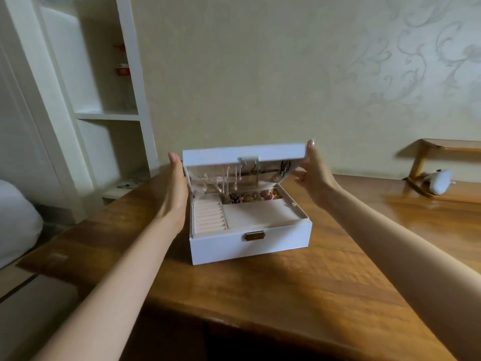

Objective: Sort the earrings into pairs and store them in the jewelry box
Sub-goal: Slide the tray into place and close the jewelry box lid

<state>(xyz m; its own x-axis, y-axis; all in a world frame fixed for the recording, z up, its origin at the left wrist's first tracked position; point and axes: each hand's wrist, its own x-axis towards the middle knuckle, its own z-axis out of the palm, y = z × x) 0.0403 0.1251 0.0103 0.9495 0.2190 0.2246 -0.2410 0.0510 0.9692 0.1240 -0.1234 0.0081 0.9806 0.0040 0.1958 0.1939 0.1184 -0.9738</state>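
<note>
Both hands gripping lid (243, 153) side edges, left hand (175, 190), right hand (313, 173), jewelry box (251, 242) half-open, table (299, 290) bare around

We hold the lid (243, 154) of the white box (251, 243) half raised, left hand (175, 194) at its left edge, right hand (313, 175) at its right corner. Earrings (256, 197) crowd the back compartment. The box sits on the table (299, 287).

Wooden table (299, 282), white shelving (109, 115) left, pale patterned wallpaper (286, 74).
</note>
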